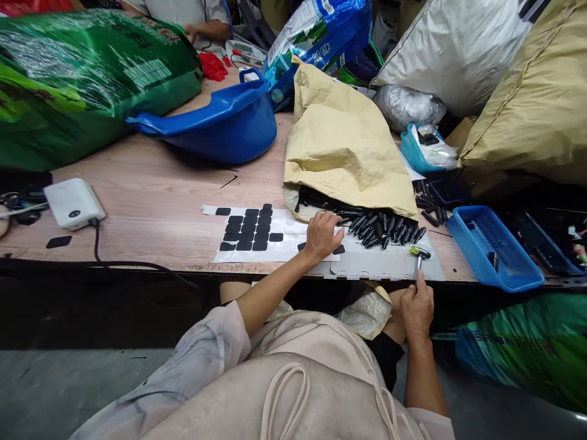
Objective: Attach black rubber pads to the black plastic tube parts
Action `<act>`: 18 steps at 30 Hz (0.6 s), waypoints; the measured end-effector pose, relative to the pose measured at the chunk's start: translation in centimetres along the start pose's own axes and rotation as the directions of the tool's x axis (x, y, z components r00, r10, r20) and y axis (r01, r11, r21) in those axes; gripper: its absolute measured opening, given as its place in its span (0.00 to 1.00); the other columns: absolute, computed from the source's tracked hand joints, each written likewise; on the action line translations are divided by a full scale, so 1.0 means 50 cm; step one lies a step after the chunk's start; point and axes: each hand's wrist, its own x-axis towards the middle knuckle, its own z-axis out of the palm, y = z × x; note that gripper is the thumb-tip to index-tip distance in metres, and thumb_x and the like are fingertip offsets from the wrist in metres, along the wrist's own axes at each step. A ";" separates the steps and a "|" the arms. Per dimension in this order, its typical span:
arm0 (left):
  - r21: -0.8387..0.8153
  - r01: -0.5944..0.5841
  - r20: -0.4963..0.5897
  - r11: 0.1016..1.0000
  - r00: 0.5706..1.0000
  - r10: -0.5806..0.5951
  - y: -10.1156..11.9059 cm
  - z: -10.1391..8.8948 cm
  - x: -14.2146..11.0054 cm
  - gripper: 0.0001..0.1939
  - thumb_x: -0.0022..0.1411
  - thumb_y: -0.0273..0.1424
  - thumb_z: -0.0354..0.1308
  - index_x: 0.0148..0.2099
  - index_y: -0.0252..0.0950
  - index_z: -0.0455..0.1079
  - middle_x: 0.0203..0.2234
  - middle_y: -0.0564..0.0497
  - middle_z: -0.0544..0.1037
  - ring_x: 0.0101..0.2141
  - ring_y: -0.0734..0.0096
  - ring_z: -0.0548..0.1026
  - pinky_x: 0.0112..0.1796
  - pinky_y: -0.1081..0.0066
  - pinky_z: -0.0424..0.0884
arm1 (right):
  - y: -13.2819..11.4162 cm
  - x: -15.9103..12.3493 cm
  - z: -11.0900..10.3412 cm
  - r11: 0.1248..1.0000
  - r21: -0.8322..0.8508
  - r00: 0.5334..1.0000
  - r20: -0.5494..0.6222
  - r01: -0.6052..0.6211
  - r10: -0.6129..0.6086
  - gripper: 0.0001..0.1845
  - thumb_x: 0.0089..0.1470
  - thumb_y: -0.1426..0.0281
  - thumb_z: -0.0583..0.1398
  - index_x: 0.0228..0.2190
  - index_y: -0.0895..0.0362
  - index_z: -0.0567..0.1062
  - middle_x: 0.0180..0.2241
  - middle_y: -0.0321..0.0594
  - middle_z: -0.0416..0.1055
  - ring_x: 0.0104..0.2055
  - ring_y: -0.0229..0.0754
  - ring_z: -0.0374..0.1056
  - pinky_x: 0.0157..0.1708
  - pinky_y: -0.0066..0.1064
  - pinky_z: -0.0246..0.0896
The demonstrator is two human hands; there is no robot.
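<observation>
My left hand [323, 235] is over the white sheet, palm down. Its thumb stands apart from the bent fingers, whose tips reach the near edge of a pile of small black tube-like pieces [378, 227]. The pile spills from the mouth of a tan woven sack [348, 134]. At the table's front edge my right hand [418, 302] is closed around the handle of a small hammer-shaped tool [419, 261]. A yellow-green bit sits at one end of its dark head. Left of my left hand, rows of black rounded-square pads [247, 229] lie on a white sheet [287, 249].
A blue basin [220, 122] and a green bag [92, 79] stand at the back left. A white box [74, 203] with a black cable lies at the left. At the right are a blue tray [493, 244] and large sacks [536, 91]. Another person's arm [211, 29] shows behind.
</observation>
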 end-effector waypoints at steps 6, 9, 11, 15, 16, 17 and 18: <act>0.104 0.063 0.129 0.993 0.989 -0.076 -0.020 0.020 0.068 0.06 0.64 0.32 0.64 0.42 0.38 0.79 0.41 0.43 0.77 0.49 0.50 0.70 0.48 0.56 0.68 | -0.004 -0.001 0.000 1.000 0.012 1.000 0.011 -0.011 0.011 0.36 0.59 0.65 0.51 0.66 0.57 0.69 0.42 0.47 0.68 0.41 0.48 0.66 0.40 0.37 0.60; 0.082 0.079 0.107 0.994 0.990 -0.087 -0.031 0.002 0.042 0.06 0.64 0.33 0.65 0.41 0.38 0.79 0.40 0.44 0.77 0.48 0.52 0.70 0.47 0.56 0.67 | -0.004 -0.002 0.000 1.000 0.018 1.000 0.005 -0.012 0.012 0.35 0.59 0.65 0.51 0.66 0.57 0.69 0.42 0.48 0.68 0.41 0.48 0.65 0.40 0.37 0.60; 0.047 0.092 0.064 0.995 0.993 -0.095 -0.033 -0.014 0.013 0.06 0.64 0.34 0.65 0.42 0.38 0.79 0.39 0.45 0.78 0.47 0.53 0.71 0.48 0.57 0.67 | -0.003 -0.003 0.001 1.000 0.024 1.000 0.005 -0.009 0.009 0.35 0.59 0.65 0.51 0.66 0.57 0.69 0.43 0.48 0.68 0.40 0.48 0.65 0.40 0.37 0.60; -0.077 0.023 0.047 0.997 0.999 -0.019 -0.013 -0.019 -0.046 0.09 0.65 0.36 0.65 0.45 0.40 0.79 0.40 0.47 0.79 0.45 0.57 0.71 0.47 0.59 0.66 | -0.001 -0.003 0.003 1.000 0.026 1.000 -0.008 0.003 -0.003 0.35 0.59 0.65 0.52 0.65 0.57 0.70 0.42 0.47 0.67 0.40 0.47 0.64 0.40 0.37 0.60; -0.106 -0.013 0.068 0.994 0.998 0.021 -0.004 -0.013 -0.056 0.09 0.65 0.36 0.65 0.46 0.40 0.80 0.40 0.48 0.79 0.45 0.58 0.71 0.47 0.59 0.65 | -0.001 -0.003 0.004 1.000 0.027 1.000 -0.015 0.008 -0.008 0.34 0.59 0.65 0.52 0.65 0.57 0.70 0.42 0.47 0.68 0.40 0.47 0.64 0.40 0.37 0.60; -0.129 -0.049 0.096 0.990 0.994 0.061 0.004 -0.004 -0.064 0.09 0.65 0.37 0.66 0.46 0.41 0.80 0.40 0.48 0.79 0.44 0.59 0.71 0.48 0.59 0.65 | 0.000 -0.003 0.004 1.000 0.028 1.000 -0.021 0.014 -0.014 0.34 0.59 0.65 0.52 0.65 0.56 0.70 0.41 0.47 0.68 0.40 0.47 0.64 0.40 0.37 0.61; -0.144 -0.078 0.127 0.987 0.987 0.096 0.012 0.007 -0.069 0.09 0.65 0.37 0.66 0.46 0.41 0.80 0.39 0.48 0.79 0.44 0.59 0.71 0.48 0.59 0.65 | 0.002 -0.003 0.004 0.999 0.030 0.999 -0.026 0.022 -0.021 0.34 0.59 0.65 0.52 0.65 0.56 0.70 0.41 0.47 0.68 0.40 0.47 0.65 0.41 0.37 0.61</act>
